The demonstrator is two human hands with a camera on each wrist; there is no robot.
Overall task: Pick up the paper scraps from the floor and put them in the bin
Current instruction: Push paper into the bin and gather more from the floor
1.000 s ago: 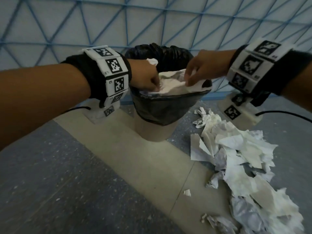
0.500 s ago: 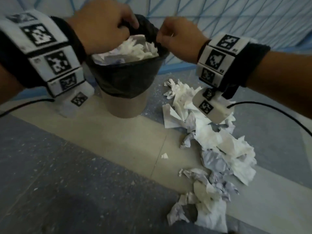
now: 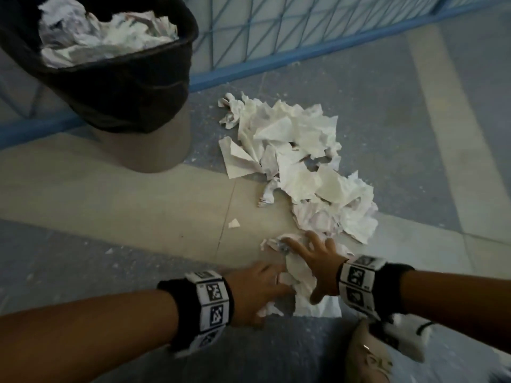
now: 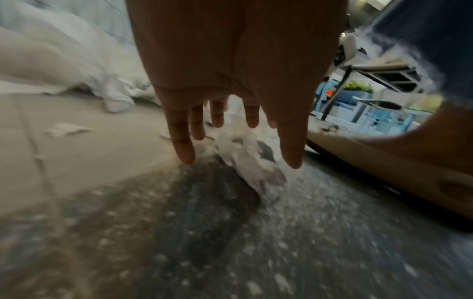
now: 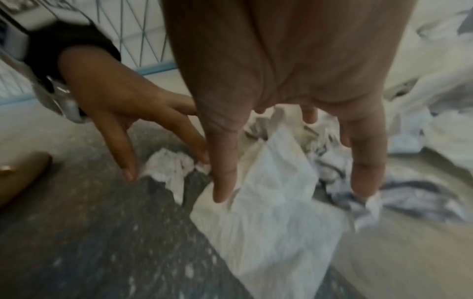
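Observation:
A long heap of white crumpled paper scraps (image 3: 301,161) lies on the floor to the right of the bin (image 3: 143,145), whose black liner (image 3: 124,78) is heaped with paper. Both hands are down at the near end of the heap. My left hand (image 3: 257,288) reaches in from the left with straight, spread fingers touching a small scrap (image 5: 166,168). My right hand (image 3: 312,261) lies spread on a flat white sheet (image 5: 268,212); its fingers (image 5: 222,178) are straight and grip nothing. One tiny scrap (image 3: 233,223) lies apart on the beige strip.
A blue lattice fence (image 3: 276,31) runs behind the bin and the heap. A beige shoe (image 3: 367,355) stands just near of my right wrist. Grey speckled floor (image 3: 83,258) spreads to the left, crossed by a beige strip (image 3: 110,194).
Both hands have left the bin's rim and come down to the floor, onto the near end of the paper heap. The view has tilted downward.

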